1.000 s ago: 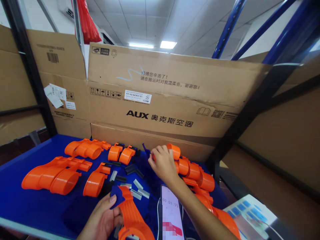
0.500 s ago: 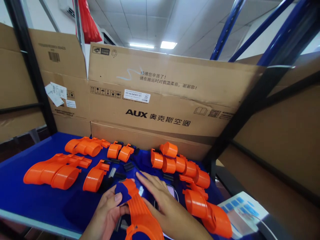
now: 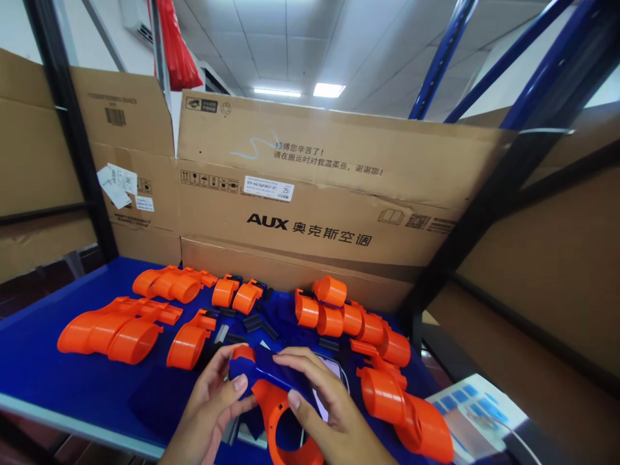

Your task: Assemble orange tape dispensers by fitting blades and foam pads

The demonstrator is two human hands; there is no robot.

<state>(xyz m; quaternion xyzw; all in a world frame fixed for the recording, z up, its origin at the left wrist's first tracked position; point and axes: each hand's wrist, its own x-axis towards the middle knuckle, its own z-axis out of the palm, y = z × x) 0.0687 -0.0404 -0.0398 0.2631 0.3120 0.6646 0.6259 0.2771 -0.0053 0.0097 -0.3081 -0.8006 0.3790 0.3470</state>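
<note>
My left hand [image 3: 208,403] is closed around the far end of an orange plastic part with a ring [image 3: 272,416], its thumb lying on a small blue area there. My right hand [image 3: 327,391] grips a glossy dark-blue plastic piece [image 3: 281,369], fingers on top and thumb below. That blue piece lies across the orange part, touching it near the left fingers; whether the two are joined I cannot tell. The open ring of the orange part faces me, low between both hands. Behind the right hand a phone with a lit screen [image 3: 334,367] is partly hidden.
Orange ring parts stand in groups at the left [image 3: 133,345] and right [image 3: 392,345] of the blue tabletop [image 3: 33,349]. Short dark strips [image 3: 252,323] lie in the middle. A white-and-blue box [image 3: 479,407] with a cable is at right. Cardboard [image 3: 310,194] walls the back.
My hands have turned the orange part, bringing its ring more into view. The blue piece is now lifted and tilted over it, with the right fingers curled around it instead of lying flat.
</note>
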